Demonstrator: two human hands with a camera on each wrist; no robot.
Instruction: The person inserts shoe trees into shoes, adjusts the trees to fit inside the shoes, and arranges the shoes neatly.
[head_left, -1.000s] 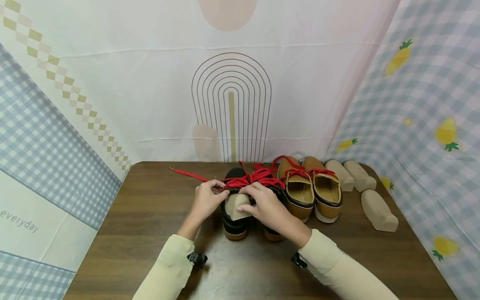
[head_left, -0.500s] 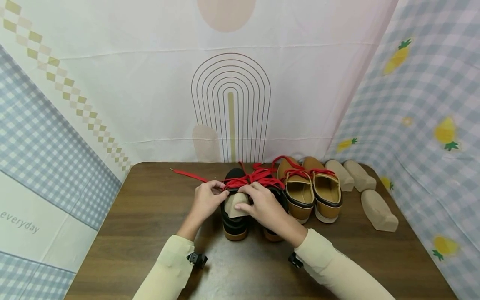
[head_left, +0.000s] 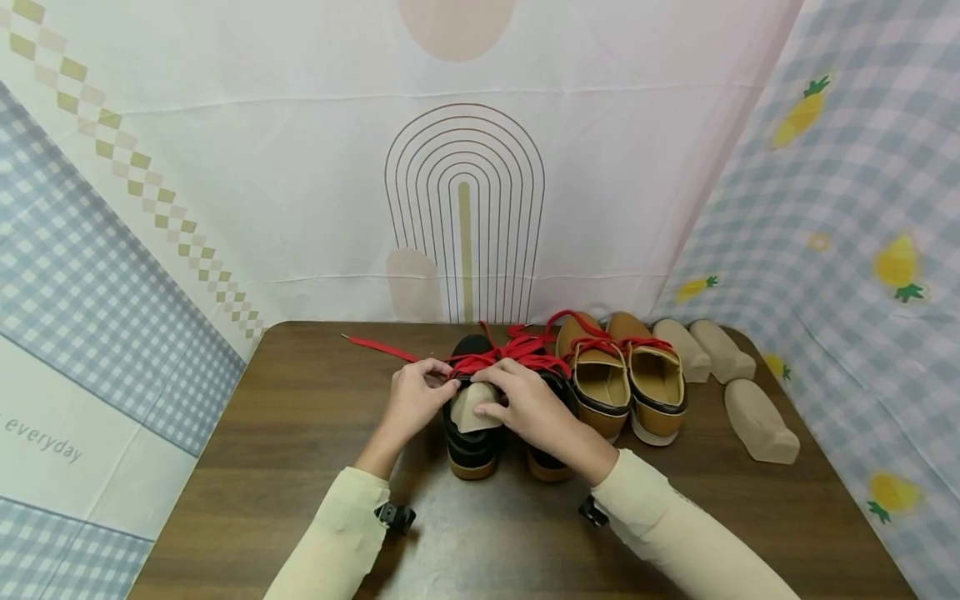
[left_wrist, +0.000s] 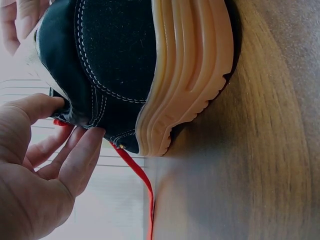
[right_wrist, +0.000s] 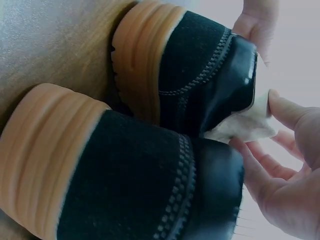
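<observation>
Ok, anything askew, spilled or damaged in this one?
Mildly: a red lace end trails loose over the table, left of the black shoes, away from the bunched laces. No spill or damage shows.

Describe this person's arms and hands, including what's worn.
The left sleeve and right sleeve are long and pale cream-yellow; the right bears a faint mark, too small to read. A black wrist camera shows at each wrist. The left hand and right hand are ungloved.

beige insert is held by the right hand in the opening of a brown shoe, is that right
Only the shoe's colour is wrong: the head view shows the right hand holding the beige insert in the opening of a black shoe.
</observation>
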